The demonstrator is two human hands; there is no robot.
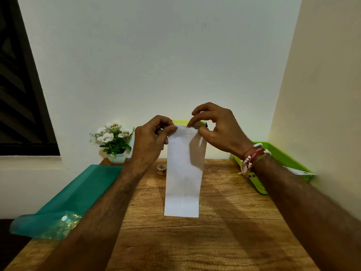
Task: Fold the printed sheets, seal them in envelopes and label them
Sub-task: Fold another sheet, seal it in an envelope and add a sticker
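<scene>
A long white envelope (183, 173) hangs upright above the wooden table (214, 231), its lower edge clear of the surface. My left hand (152, 137) pinches its top left corner between thumb and fingers. At the top right corner my right hand (213, 128) pinches the upper edge with curled fingers. A faint seam runs down the envelope's lower half. Whether a sheet is inside cannot be told.
A small roll of tape (161, 169) stands behind the envelope. A green tray (281, 153) holding papers sits at the right. A lime-green object (180, 122) shows behind my hands. A potted white flower (115, 141) stands back left, with teal plastic sheeting (78, 192) at the left edge.
</scene>
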